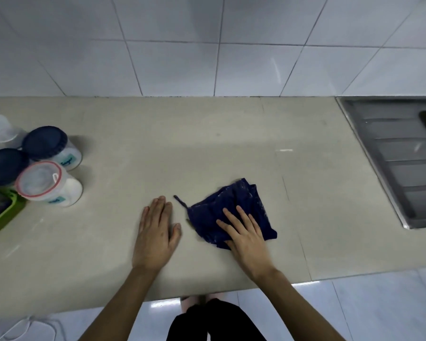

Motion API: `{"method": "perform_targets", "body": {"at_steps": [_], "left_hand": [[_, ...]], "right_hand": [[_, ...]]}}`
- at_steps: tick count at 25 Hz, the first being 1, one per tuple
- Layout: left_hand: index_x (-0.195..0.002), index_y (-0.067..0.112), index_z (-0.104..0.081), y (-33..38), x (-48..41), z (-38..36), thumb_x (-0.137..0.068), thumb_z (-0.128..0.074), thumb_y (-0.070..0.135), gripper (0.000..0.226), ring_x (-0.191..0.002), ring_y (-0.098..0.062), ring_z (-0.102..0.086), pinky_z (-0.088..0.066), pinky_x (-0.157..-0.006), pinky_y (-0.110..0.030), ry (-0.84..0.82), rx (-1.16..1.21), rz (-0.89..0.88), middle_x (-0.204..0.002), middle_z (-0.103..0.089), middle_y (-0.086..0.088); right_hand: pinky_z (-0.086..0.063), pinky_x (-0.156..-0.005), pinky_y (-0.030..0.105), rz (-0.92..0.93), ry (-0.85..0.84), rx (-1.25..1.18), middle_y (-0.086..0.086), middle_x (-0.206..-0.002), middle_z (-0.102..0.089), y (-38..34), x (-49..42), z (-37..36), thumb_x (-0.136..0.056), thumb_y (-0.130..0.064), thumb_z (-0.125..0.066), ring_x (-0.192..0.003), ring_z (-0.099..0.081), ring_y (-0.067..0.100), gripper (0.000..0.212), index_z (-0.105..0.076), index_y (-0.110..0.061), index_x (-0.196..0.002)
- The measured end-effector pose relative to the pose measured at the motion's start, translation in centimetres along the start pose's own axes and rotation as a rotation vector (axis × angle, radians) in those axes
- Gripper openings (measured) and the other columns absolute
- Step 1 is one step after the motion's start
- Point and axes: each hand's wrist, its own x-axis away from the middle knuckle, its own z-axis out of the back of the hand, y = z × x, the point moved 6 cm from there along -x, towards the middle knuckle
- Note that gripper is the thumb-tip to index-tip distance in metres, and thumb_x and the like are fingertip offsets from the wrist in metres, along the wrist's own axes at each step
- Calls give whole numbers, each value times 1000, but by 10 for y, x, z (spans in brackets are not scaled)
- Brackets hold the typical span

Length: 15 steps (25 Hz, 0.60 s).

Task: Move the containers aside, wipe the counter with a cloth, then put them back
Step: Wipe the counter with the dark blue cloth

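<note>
Now our right hand (246, 238) presses flat, fingers spread, on the cloth's (231, 212) near half; our left hand (155, 232) rests flat and empty on the counter (182, 143) beside it.

One view only, from a camera on my head. It looks forward and steeply down over the beige counter (207, 143), close enough that my forearms enter from the bottom edge. Wall tiles (207, 45) fill the top; floor shows below.
</note>
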Motion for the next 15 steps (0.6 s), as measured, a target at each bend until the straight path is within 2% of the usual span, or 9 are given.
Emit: {"method": "perform_targets", "body": {"at_steps": [7,11,15], "left_hand": [[-137,4,-42,14,8,1,-95,-27,30,52,-138,-30,-34,-16,-117,-49,-28,-163,-17,-146,-40,-19],[-137,4,-42,57,12,-7,-94,-28,34,54,-137,-28,-36,-16,-116,-45,-75,-137,-112,-145,-42,-16],[-137,7,-43,107,9,-19,-92,-30,40,57,-137,-25,-36,-11,-117,-38,-109,-79,-131,-146,-42,-14]], "right_hand": [[-25,-114,48,34,-6,95,-2,-148,-42,0,25,1,-77,-24,-72,-140,-31,26,62,-46,-28,-133],[-31,-113,46,25,22,58,-5,-147,-43,19,30,10,-78,-26,-71,-140,-32,21,57,-50,-28,-131],[-25,-114,44,-69,71,51,-5,-145,-45,93,56,29,-77,-23,-73,-139,-34,20,55,-53,-26,-129]]}}
